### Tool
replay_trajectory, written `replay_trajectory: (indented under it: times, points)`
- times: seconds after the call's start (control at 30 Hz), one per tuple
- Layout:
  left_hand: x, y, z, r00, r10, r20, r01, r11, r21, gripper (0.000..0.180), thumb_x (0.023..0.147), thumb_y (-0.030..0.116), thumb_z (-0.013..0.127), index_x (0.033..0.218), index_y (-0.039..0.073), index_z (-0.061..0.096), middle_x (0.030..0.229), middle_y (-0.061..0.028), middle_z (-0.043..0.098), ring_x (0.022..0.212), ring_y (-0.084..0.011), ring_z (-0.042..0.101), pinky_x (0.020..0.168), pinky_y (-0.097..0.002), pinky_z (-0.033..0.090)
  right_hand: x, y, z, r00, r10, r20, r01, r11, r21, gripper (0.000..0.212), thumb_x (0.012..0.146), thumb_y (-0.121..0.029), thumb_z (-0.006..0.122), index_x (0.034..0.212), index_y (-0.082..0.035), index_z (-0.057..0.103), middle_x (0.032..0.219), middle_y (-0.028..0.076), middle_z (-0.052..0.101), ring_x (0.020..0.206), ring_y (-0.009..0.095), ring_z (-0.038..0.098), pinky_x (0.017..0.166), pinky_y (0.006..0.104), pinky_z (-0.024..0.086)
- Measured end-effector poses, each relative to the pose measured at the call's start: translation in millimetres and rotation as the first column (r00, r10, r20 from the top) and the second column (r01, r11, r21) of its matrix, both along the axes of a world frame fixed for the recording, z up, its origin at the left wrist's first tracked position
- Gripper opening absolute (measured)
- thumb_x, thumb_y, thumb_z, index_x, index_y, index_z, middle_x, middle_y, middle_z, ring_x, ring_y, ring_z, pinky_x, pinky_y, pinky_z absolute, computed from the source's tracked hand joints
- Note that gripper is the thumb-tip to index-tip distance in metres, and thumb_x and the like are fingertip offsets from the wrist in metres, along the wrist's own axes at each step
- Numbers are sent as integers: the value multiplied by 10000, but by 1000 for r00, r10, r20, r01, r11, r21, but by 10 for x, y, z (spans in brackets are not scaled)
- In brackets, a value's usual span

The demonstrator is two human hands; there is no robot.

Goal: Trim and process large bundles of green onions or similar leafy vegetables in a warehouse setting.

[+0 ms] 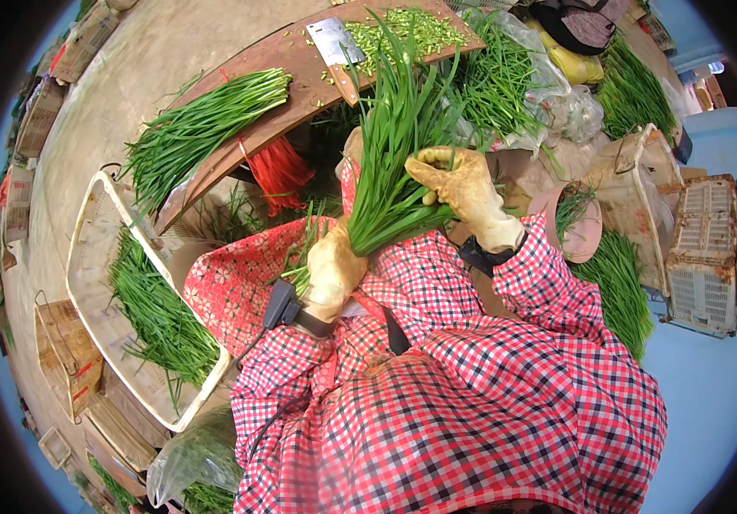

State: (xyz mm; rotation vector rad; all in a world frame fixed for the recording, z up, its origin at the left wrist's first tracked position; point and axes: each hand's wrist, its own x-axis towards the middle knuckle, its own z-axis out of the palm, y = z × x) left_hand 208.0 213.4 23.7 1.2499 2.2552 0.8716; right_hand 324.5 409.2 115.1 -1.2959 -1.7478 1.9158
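Note:
A thick bunch of long green chives (398,137) stands upright in front of my chest. My left hand (332,270), in a yellowish glove, grips the bunch at its base. Higher up, my gloved right hand (463,188) is wrapped around the right side of the leaves. Both sleeves are red and white check. Beyond the bunch lies a wooden chopping board (300,81) with a cleaver (337,44), a heap of chopped green pieces (403,30) and another bunch of chives (201,128) at its left end.
A white crate (86,283) holding chives stands at my left, with cardboard boxes behind it. A red tassel-like bundle (278,171) hangs under the board. Plastic bags of greens (514,77) lie beyond, and a pink bowl (578,227), more chives (621,291) and baskets (707,253) at my right.

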Motion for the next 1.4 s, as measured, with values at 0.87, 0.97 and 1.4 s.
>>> replay_trajectory:
  times: [0.87, 0.97, 1.4]
  points:
    - [8, -9, -110, 999, -28, -19, 28, 999, -30, 485, 734, 122, 753, 1204, 75, 643, 811, -180, 705, 757, -353, 700, 696, -416, 557, 242, -86, 1, 927, 374, -38, -356, 905, 232, 478, 1058, -431, 471, 1255, -24, 623, 1113, 66, 709, 728, 125, 682, 641, 248, 513]
    - [3, -3, -123, 998, -41, -46, 40, 999, -15, 496, 726, 122, 763, 1205, 74, 642, 827, -188, 710, 769, -358, 703, 704, -424, 557, 207, -98, -48, 893, 450, 11, -354, 689, 632, 473, 1057, -427, 477, 1226, -18, 644, 1109, 70, 711, 874, 142, 681, 728, 271, 550]
    - [-31, 25, 20, 995, -4, 99, 21, 986, -168, 493, 718, 94, 746, 1197, 74, 629, 862, -210, 709, 831, -389, 696, 744, -453, 551, 156, 34, -156, 881, 470, -46, -471, 866, -171, 450, 997, -311, 639, 1332, -17, 584, 1035, 57, 740, 735, 138, 718, 568, 230, 510]
